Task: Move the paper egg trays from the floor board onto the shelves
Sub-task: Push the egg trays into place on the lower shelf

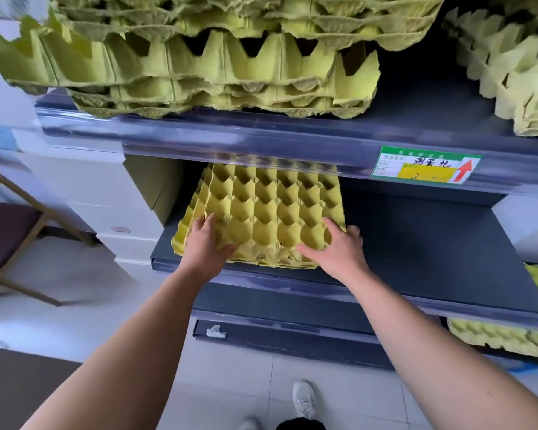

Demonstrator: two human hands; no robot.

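Yellow paper pulp, light but easily crushed: the left hand lies flat on the near left corner of the egg trays, and the right hand curls round their right corner. The stack sits on the middle shelf; best held at its edges.

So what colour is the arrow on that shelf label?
The arrow is red; head view.
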